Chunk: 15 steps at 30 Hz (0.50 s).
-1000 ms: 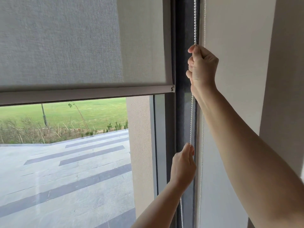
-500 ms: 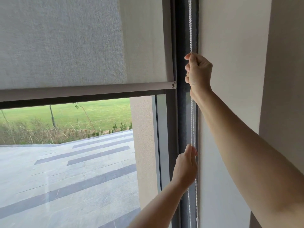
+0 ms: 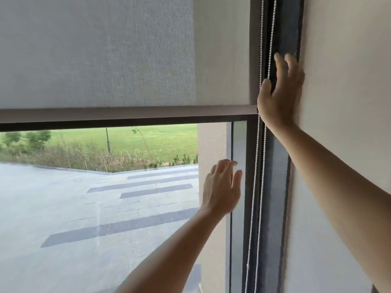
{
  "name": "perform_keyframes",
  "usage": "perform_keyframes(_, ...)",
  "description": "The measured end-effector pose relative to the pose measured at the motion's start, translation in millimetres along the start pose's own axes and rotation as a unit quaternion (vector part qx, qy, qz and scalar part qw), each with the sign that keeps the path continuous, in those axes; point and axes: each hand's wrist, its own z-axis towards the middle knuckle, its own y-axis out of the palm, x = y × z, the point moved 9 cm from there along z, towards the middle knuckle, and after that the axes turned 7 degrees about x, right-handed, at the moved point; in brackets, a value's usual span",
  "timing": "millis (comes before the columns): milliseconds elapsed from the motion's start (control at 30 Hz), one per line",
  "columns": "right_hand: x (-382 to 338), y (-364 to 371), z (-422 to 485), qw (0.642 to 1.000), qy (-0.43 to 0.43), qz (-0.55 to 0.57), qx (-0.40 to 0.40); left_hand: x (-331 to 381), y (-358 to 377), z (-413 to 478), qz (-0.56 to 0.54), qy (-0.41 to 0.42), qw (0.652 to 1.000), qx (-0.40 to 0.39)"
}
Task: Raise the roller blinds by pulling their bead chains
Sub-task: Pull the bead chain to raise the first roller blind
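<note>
At 2 and 5 o'clock, right hand [image 3: 280,96] and left hand [image 3: 222,191] show fingers [image 3: 279,64] wide, empty; grip one bead chain [image 3: 254,187] strand high, pull straight down.

Dark window frame [image 3: 277,176], bead chain [image 3: 256,157] hanging along it (two strands)

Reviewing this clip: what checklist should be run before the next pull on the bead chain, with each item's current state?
1. Right hand grips bead chain: not ok, fingers spread open, no grip.
2. Left hand on chain: not ok, open and apart, to its left.
3. Chain strands hang untangled: ok.
4. Blind fully raised: not ok, bottom bar hangs partway down.
5. Which strand raises the blind: cannot tell.
</note>
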Motion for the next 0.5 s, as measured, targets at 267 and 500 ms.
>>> perform_keyframes(267, -109, 103, -102, 0.981, -0.093, 0.099, -0.138, -124, -188, 14, 0.181, -0.065, 0.977, 0.094)
perform_keyframes(500, -252, 159, -229, 0.94, -0.027, 0.209, -0.269, -207, -398, -72, 0.336, -0.176, 0.919, 0.104)
